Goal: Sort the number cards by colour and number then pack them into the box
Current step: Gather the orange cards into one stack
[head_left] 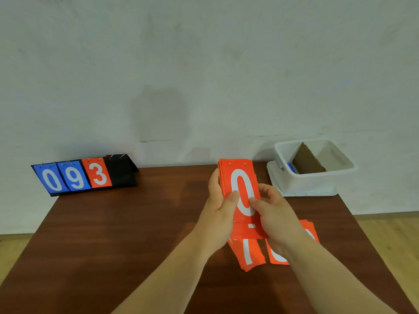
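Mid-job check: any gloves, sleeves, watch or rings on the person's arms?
No. The left hand and right hand are bare and ungloved, and no rings show. Both forearms are uncovered down to the frame edge: no sleeves, watch or bracelet in view.
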A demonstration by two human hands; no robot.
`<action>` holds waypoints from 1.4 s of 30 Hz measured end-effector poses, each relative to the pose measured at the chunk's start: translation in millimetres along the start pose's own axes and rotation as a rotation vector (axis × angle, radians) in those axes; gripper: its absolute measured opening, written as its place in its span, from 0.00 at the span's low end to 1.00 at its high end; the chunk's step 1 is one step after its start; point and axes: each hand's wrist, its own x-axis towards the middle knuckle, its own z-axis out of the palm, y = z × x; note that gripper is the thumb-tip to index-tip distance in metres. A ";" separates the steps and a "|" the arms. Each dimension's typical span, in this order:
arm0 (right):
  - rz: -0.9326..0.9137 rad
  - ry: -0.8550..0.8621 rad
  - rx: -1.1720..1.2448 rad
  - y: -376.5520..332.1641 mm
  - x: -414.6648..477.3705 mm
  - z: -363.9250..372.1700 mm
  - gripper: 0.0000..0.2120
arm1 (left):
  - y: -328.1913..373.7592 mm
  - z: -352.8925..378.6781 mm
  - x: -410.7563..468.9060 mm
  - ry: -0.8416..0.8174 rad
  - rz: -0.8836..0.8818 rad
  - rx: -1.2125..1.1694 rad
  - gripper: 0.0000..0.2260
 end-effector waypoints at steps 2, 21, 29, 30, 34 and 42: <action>-0.033 0.010 -0.055 -1.1 7.9 -24.5 0.11 | -6.7 20.6 7.6 0.044 -0.055 0.003 0.23; 0.247 0.110 -0.398 69.8 87.4 -216.7 0.20 | -197.9 122.1 58.4 0.483 -0.840 0.867 0.51; 0.337 0.063 -0.422 81.6 96.1 -222.0 0.21 | -210.5 138.4 52.8 0.469 -0.741 0.873 0.52; 0.339 0.060 -0.432 81.5 96.0 -220.6 0.22 | -209.3 139.3 52.2 0.466 -0.728 0.898 0.51; 0.352 0.071 -0.460 83.5 94.2 -212.9 0.22 | -203.5 138.7 56.5 0.459 -0.758 1.019 0.48; 0.360 0.132 -0.438 88.4 85.1 -190.0 0.23 | -204.0 121.8 57.5 0.235 -0.592 0.949 0.44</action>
